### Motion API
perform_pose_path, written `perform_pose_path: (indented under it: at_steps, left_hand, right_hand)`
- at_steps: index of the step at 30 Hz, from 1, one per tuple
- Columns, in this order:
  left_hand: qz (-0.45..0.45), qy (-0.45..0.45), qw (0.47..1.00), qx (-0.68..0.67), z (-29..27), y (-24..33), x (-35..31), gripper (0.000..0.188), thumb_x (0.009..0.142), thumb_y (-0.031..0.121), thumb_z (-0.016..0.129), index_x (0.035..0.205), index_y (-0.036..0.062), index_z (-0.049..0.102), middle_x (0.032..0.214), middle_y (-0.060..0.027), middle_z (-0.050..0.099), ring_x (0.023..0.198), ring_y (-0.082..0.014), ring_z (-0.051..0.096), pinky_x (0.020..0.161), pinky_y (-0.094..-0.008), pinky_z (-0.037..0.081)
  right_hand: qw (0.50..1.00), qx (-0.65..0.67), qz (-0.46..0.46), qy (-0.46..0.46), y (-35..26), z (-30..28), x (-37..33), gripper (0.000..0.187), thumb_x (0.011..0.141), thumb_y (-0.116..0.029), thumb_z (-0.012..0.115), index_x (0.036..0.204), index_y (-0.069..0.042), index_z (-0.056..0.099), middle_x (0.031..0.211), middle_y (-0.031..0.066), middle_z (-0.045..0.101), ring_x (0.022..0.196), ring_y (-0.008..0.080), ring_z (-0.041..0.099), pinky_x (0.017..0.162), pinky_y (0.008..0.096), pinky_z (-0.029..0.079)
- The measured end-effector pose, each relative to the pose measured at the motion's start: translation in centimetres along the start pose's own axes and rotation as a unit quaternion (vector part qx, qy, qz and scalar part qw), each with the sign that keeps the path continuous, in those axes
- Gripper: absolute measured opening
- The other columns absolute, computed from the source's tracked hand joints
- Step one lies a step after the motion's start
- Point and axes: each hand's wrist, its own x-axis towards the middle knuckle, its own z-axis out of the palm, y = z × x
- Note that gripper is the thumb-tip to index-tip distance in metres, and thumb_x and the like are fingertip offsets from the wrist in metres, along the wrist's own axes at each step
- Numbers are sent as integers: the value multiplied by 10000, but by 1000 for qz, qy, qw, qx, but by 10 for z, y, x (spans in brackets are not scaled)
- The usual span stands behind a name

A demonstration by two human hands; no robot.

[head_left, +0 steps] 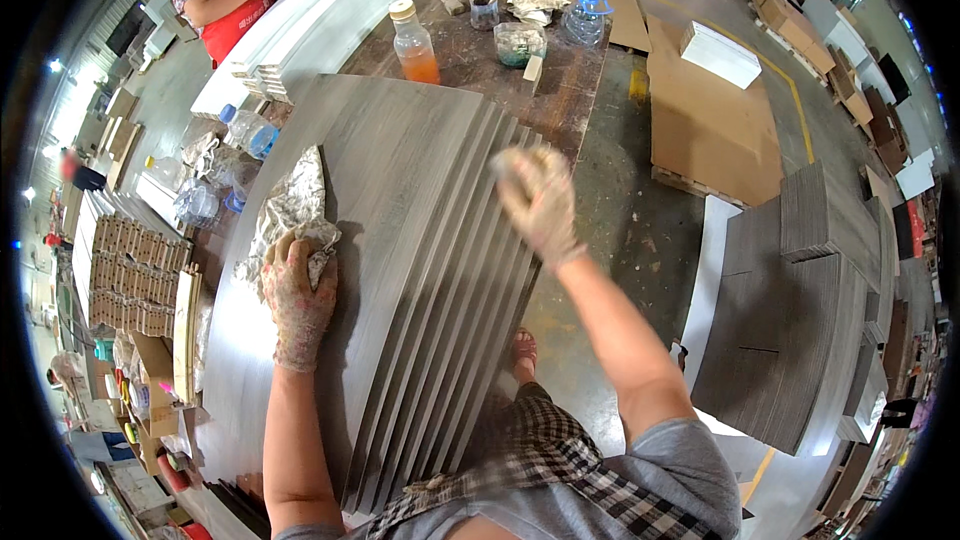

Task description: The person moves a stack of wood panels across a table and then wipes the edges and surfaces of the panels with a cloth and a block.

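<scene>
My left hand (298,302), in a stained knit glove, presses a crumpled, dirty white rag (292,202) onto the top board, its fingers bent over the cloth. Under it lies a stack of grey wood-grain boards (385,155), fanned so that their long edges step down toward the right. Above those stepped edges, near the far right end, is my right hand (540,202), gloved too. Its fingers are curled together and slightly blurred. Something small and greyish seems to sit at the fingertips, too unclear to name.
Behind the stack, a brown worktable (455,65) bears a bottle of orange liquid (413,45), a cut-open container (519,44) and a blue-capped jug (587,18). Plastic bottles (250,132) lie left. Grey board stacks (770,310) stand right. A person in a red apron (232,5) stands far left.
</scene>
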Motion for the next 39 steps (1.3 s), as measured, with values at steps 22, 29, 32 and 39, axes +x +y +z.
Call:
perform_pose_path:
  at_steps: [22, 29, 32, 39]
  left_hand:
    - [7, -34, 999, 0, -3, 2, 2, 298, 751, 84, 691, 1029, 64, 586, 1129, -160, 566, 1067, -379, 527, 905, -475, 422]
    - [0, -57, 998, -13, -4, -2, 1, 293, 761, 87, 690, 1031, 59, 580, 1144, -160, 562, 1081, -379, 522, 924, -471, 412]
    - [-5, -47, 999, -2, -8, 5, 2, 291, 759, 80, 691, 1028, 62, 581, 1136, -150, 565, 1072, -371, 524, 908, -463, 418]
    - [46, -16, 999, -15, 1, 4, 10, 309, 753, 92, 703, 1031, 68, 570, 1140, -142, 567, 1055, -367, 533, 859, -461, 430]
  right_hand:
    - [999, 28, 31, -9, 8, -22, -29, 305, 829, -186, 696, 1129, -163, 650, 1060, 130, 599, 1078, 293, 539, 916, 425, 444]
    - [980, 57, 190, 9, 63, -24, 11, 306, 822, -202, 683, 1101, -80, 652, 1050, 157, 597, 1029, 328, 554, 874, 444, 466]
    - [994, 31, 100, 5, 30, -20, -11, 283, 817, -215, 683, 1075, -101, 667, 1095, 172, 593, 1028, 330, 554, 856, 432, 470]
    - [977, -24, 203, 57, 81, -37, 23, 300, 863, -261, 660, 1079, -54, 661, 1044, 179, 620, 940, 316, 595, 830, 421, 480]
